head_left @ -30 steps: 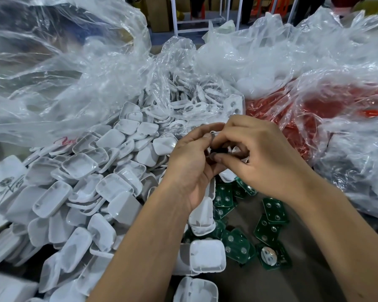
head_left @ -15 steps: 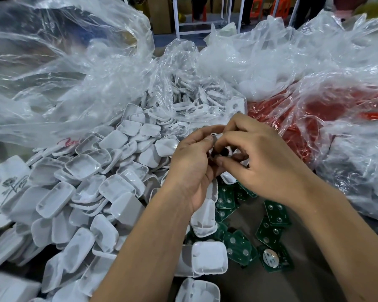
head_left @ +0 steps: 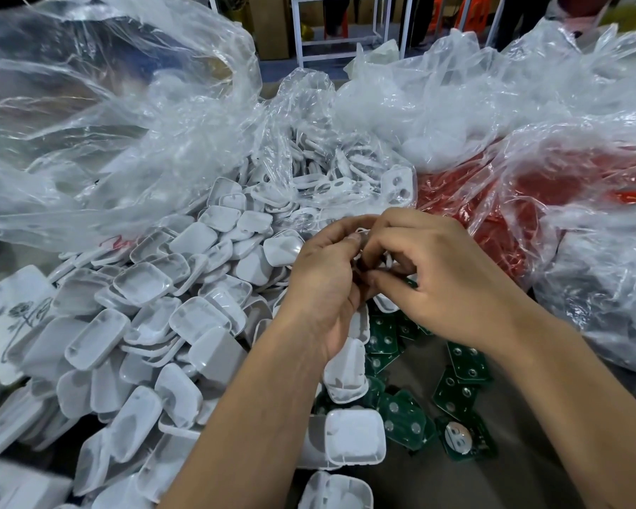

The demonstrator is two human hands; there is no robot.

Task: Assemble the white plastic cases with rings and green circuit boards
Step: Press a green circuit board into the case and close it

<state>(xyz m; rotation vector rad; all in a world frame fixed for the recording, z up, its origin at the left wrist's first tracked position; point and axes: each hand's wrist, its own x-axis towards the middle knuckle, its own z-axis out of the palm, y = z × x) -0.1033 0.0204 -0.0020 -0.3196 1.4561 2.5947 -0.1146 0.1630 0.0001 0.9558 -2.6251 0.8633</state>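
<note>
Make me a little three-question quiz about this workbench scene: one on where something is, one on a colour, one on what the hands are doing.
1. Where do the green circuit boards lie?
A. Inside the red bag
B. On the table under the right forearm
C. On top of the white case pile

2. What colour shows through the clear bag at the right?
A. Red
B. Blue
C. Yellow

3. What are the two hands doing?
A. Resting flat on the table
B. Each lifting a bag
C. Pinching a small white part together

Answers:
1 B: the boards are scattered on the dark table, beside the white cases.
2 A: red contents fill that bag.
3 C: the left hand and right hand meet, fingers curled round a small white piece.
</note>
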